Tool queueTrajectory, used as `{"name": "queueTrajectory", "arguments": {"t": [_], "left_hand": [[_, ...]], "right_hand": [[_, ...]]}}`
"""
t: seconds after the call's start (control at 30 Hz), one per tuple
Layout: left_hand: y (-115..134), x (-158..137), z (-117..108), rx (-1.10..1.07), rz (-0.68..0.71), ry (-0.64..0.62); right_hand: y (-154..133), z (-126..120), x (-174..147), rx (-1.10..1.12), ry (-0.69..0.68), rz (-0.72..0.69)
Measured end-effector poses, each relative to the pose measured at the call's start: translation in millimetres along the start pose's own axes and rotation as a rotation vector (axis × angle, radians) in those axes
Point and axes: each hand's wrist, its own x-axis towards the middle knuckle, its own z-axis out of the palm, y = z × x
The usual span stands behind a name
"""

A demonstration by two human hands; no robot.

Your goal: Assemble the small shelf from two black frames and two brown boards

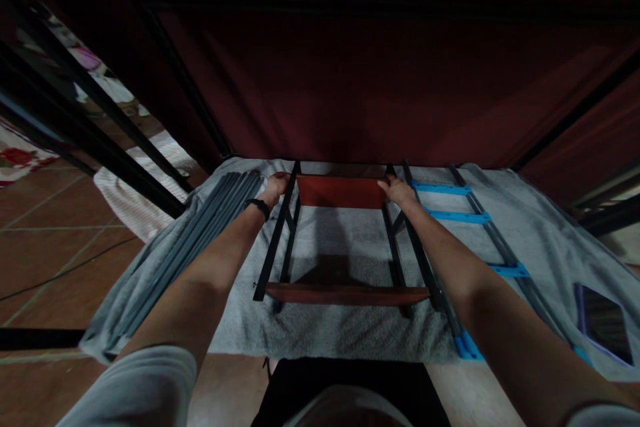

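A small rack of black metal bars with two reddish-brown boards (pixel 340 192) lies before me on a grey towel (pixel 330 340). My left hand (pixel 277 188), with a black band on its wrist, is closed at the rack's far left corner; its fingertips are partly hidden behind the bar. At the far right corner, my right hand (pixel 399 189) grips the rack, its thumb against the end of the far board. The near board (pixel 345 294) spans the side of the rack closest to me.
Several grey tubes (pixel 200 233) lie on the towel's left side. To the right are grey tubes joined by blue connectors (pixel 457 216), and a phone (pixel 604 323) near the edge. A dark red panel (pixel 345 93) stands behind, with black bars (pixel 125 127) at left.
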Motion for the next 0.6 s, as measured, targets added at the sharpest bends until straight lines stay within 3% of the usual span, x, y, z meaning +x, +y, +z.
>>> {"name": "queueTrajectory", "arguments": {"t": [0.13,0.33,0.43,0.6], "left_hand": [[-15.2,-9.2,-21.9,0.052,0.029,0.012],[-64.9,-31.7,-91.7,0.322,0.086,0.096],[-87.8,-41.3,-119.1,0.506,0.134,0.075],[-103.3,-46.2,-121.6,0.716,0.259,-0.088]], "right_hand": [[-0.1,-0.5,-0.3,-0.008,-0.007,-0.006],[-1.6,-2.1,-2.5,-0.022,-0.013,0.013],[-2.3,-1.9,-3.0,-0.013,0.001,0.039],[-4.0,-1.8,-5.3,0.039,0.057,0.071]]}}
